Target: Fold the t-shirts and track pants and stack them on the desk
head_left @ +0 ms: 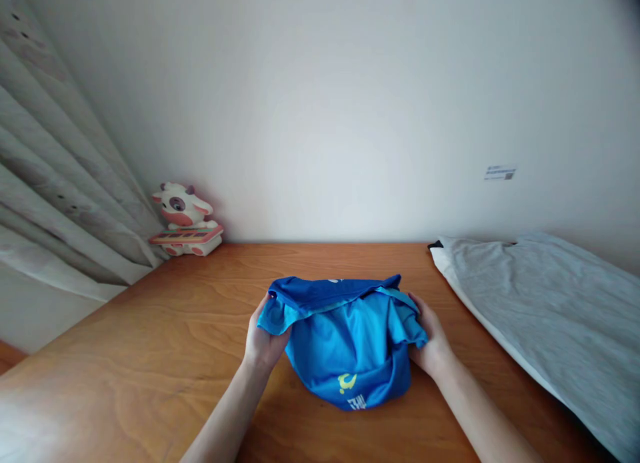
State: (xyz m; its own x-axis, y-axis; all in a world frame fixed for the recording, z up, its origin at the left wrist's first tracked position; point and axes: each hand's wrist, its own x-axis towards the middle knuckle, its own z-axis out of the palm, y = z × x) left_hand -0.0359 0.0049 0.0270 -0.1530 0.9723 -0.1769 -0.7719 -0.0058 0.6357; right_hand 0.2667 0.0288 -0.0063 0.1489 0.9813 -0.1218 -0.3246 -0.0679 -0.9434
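A blue garment (pixel 345 343), bunched and partly folded over, is held up just above the wooden table in the middle of the head view. Darker blue cloth lies across its top, and a yellow mark with white lettering shows low on its front. My left hand (pixel 265 339) grips the garment's left edge, fingers partly behind the cloth. At the opposite edge my right hand (pixel 430 336) is closed on the fabric, with some fingers hidden behind it. Whether the bottom of the garment touches the table I cannot tell.
Grey cloth (pixel 540 303) with a white edge lies along the right of the wooden table (pixel 165 356). A toy cow with a keyboard (pixel 185 223) stands at the back left, beside a pale curtain (pixel 60 156). A white wall rises behind, bearing a small label (pixel 500 173).
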